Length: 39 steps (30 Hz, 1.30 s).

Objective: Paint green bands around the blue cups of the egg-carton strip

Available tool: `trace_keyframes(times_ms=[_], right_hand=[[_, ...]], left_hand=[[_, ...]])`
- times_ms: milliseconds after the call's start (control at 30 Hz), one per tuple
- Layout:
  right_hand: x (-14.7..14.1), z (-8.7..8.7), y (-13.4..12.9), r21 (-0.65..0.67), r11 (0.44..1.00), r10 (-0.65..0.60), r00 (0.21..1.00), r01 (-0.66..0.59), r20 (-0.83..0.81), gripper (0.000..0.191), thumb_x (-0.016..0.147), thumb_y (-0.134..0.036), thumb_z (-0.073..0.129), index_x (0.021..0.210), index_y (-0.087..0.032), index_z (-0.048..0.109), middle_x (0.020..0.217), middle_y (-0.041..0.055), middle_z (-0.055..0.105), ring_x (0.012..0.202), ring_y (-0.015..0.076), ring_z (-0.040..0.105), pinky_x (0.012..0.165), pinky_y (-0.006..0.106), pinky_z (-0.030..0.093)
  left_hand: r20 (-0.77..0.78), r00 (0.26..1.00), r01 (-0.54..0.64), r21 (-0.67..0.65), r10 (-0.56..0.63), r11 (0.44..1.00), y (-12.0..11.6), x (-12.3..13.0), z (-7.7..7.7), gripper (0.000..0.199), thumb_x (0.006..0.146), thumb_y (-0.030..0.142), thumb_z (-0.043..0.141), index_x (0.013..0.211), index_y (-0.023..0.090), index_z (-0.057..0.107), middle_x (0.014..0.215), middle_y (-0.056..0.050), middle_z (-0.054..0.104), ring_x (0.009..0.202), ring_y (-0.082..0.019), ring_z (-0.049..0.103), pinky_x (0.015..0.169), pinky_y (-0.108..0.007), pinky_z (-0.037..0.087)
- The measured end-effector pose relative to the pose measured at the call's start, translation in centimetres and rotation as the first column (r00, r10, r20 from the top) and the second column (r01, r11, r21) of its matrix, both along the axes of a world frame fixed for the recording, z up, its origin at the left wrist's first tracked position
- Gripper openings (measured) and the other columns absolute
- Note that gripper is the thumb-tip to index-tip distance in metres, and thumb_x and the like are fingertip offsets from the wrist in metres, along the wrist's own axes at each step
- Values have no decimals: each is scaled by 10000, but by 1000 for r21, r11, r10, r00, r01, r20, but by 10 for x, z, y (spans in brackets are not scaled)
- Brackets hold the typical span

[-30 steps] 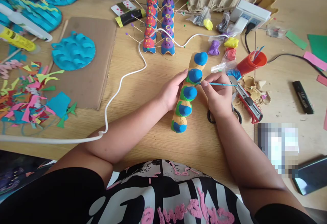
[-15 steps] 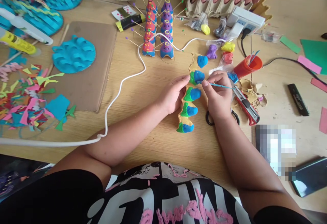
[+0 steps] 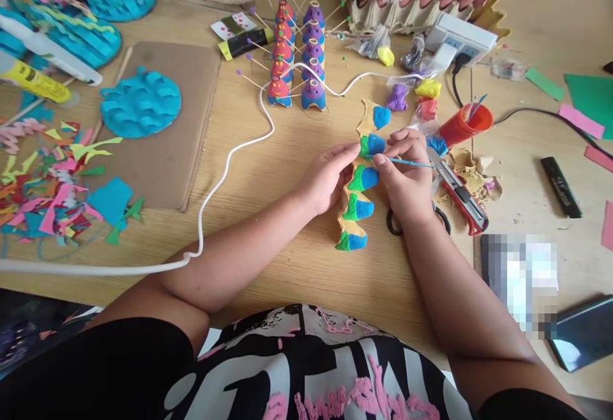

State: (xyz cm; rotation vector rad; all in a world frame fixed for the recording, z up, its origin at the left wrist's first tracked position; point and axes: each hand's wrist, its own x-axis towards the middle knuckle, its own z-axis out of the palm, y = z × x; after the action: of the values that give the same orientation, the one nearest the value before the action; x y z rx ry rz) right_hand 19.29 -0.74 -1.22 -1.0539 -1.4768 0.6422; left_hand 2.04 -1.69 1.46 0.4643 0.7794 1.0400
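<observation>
My left hand (image 3: 330, 177) grips the side of an egg-carton strip (image 3: 368, 179), thumb on top and other fingers partly hidden beneath. The tan strip has several cups, most covered with green and blue clay; the farthest shows only a blue patch (image 3: 382, 117). My right hand (image 3: 407, 180) pinches a thin blue stick (image 3: 408, 162), its tip at the green clay on the second cup from the far end. Beside my right wrist, black-handled scissors (image 3: 395, 223) are partly hidden, and a red utility knife (image 3: 460, 191) lies close by.
Painted egg-carton figures (image 3: 313, 93) with pins stand at the back. A white cable (image 3: 230, 158) crosses the table and my left forearm. An orange cup (image 3: 464, 127), lumps of clay (image 3: 397, 97) and a power strip (image 3: 462, 37) are at right; paper scraps (image 3: 57, 184) lie left.
The stick's tip has shifted left and slightly nearer, from the blue clay to the green. The strip and my left hand have moved slightly right.
</observation>
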Motion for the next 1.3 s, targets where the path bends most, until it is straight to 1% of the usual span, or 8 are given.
trace_keyframes(times_ms=[333, 533, 633, 733, 933, 1033, 1133, 1300], right_hand=[[-5, 1, 2, 46, 998, -33, 991, 39, -127, 410, 884, -631, 865, 882, -273, 665, 1117, 26, 626, 1131, 216, 659, 1116, 499, 580], [-4, 0, 6, -67, 998, -20, 930, -5, -366, 407, 880, -601, 874, 895, -287, 615, 928, -25, 621, 864, 145, 642, 866, 347, 595], [-1, -4, 8, -77, 997, -45, 927, 17, -372, 440, 889, -644, 851, 881, -286, 595, 805, -45, 564, 729, 134, 604, 751, 332, 573], [-1, -6, 8, -15, 994, -104, 941, 104, -321, 414, 921, -642, 827, 879, -287, 618, 746, -49, 529, 679, 136, 588, 720, 342, 572], [-8, 6, -3, 43, 986, -154, 972, 164, -176, 299, 1063, -610, 651, 1119, -342, 771, 819, -8, 642, 818, 200, 717, 820, 427, 643], [-10, 12, -10, 110, 973, -186, 972, 202, -142, 265, 1100, -554, 611, 1190, -373, 782, 967, 3, 757, 934, 216, 764, 883, 449, 646], [-11, 17, -15, 144, 975, -158, 984, 168, -80, 272, 1136, -518, 543, 1258, -410, 761, 1069, -8, 822, 1041, 227, 796, 1004, 493, 631], [-12, 24, -24, 160, 980, -121, 992, 116, 20, 288, 1161, -478, 482, 1285, -441, 739, 978, -17, 814, 1074, 238, 785, 1097, 521, 587]], left_hand=[[-11, 1000, -14, -26, 14, 1000, 1, 0, 3, 293, 849, 464, 931, 934, 220, 792, 897, -32, 817, 787, -179, 781, 739, -302, 600], [-43, 999, 14, 0, -14, 1000, -3, 0, 4, 299, 840, 437, 943, 896, 194, 779, 785, 9, 766, 673, -119, 701, 662, -250, 544], [-77, 997, 26, 50, -22, 998, -6, 0, 4, 283, 838, 412, 944, 890, 187, 782, 740, 29, 733, 644, -96, 661, 639, -227, 517], [-128, 991, -14, 78, 24, 997, -7, -1, 3, 271, 851, 414, 931, 883, 195, 776, 749, 38, 734, 655, -87, 654, 651, -215, 509], [-154, 987, -28, 139, 50, 990, -6, -1, -3, 265, 861, 434, 923, 875, 210, 780, 762, 38, 724, 680, -89, 648, 679, -215, 508], [-162, 986, -19, 123, 38, 992, -6, 0, -3, 260, 857, 424, 930, 866, 210, 783, 724, 44, 681, 645, -85, 616, 653, -217, 493], [-165, 986, -20, 101, 37, 995, -6, 0, -1, 248, 852, 405, 939, 848, 212, 783, 716, 44, 664, 636, -85, 606, 635, -217, 483], [-141, 989, -21, 95, 34, 995, -5, 1, 1, 247, 855, 411, 940, 828, 217, 789, 667, 44, 616, 663, -97, 620, 654, -217, 493]])
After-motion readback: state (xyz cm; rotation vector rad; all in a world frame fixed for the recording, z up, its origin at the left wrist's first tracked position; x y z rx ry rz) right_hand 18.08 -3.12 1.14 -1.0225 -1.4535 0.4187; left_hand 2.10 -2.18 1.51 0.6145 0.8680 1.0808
